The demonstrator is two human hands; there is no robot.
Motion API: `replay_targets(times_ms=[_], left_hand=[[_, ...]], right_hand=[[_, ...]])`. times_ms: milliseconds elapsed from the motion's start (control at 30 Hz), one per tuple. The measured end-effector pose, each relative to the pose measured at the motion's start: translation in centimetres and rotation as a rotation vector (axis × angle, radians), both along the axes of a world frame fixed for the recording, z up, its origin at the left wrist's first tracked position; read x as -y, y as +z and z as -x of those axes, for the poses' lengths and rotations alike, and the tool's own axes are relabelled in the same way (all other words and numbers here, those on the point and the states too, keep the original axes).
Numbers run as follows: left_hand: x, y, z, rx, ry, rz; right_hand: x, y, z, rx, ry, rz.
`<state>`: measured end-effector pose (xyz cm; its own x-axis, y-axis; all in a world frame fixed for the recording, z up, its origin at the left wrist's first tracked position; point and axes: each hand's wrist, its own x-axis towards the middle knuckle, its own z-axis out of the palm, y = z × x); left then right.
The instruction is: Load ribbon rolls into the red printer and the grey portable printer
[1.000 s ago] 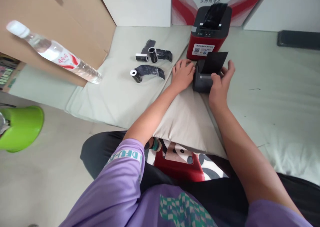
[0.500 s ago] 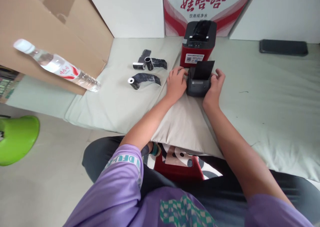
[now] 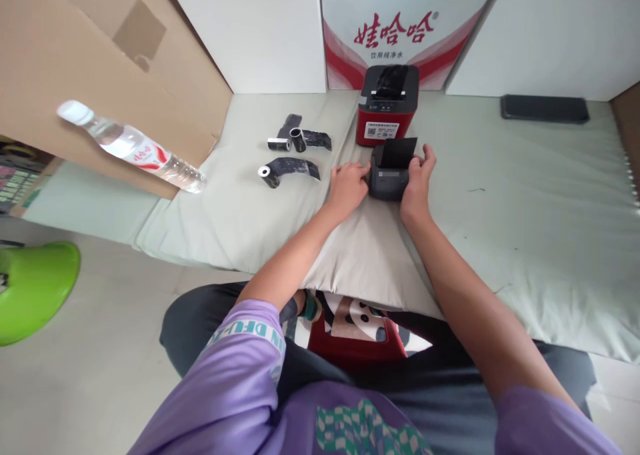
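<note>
Left hand [image 3: 347, 187] and right hand [image 3: 416, 183] both grip small black printer [image 3: 389, 181] from sides, fingers curled. Black paper [image 3: 397, 153] sticks up. Red printer [image 3: 386, 106] just behind.

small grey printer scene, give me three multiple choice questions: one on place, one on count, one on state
1. Where does the small grey printer sit relative to the red printer?
A. behind it
B. in front of it, nearer the person
C. on top of it

2. How many black paper rolls lie on the mat?
A. one
B. three
C. five

3. How do the hands meet the small grey printer?
A. left hand and right hand hold its two sides
B. only one hand touches it
C. both rest in the lap

Answers: 1 B, it lies between the red printer and the person. 2 B, two lie close together and one nearer. 3 A, one hand shows on each side.
</note>
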<state>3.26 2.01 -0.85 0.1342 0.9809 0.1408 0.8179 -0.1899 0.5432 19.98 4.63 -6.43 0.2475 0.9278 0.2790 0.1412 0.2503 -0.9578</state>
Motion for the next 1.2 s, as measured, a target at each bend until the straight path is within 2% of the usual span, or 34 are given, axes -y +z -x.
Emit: replay_targets(times_ms=[267, 533, 667, 900, 1200], left_hand=[[-0.1, 0.1, 0.4, 0.082, 0.026, 0.001], [-0.6, -0.7, 0.6, 0.173, 0.045, -0.093], [-0.5, -0.6, 0.6, 0.171, 0.058, -0.127], [-0.3, -0.5, 0.8, 0.178, -0.025, -0.244], [-0.9, -0.1, 0.9, 0.222, -0.073, -0.186]], right_hand=[[0.8, 0.6, 0.5, -0.050, -0.025, -0.008], [0.5, 1.2, 0.0, 0.018, -0.077, -0.024], [0.5, 1.2, 0.0, 0.039, -0.087, -0.029], [0.5, 1.4, 0.1, 0.024, -0.087, -0.020], [1.6, 2.2, 0.7, 0.033, -0.084, -0.028]])
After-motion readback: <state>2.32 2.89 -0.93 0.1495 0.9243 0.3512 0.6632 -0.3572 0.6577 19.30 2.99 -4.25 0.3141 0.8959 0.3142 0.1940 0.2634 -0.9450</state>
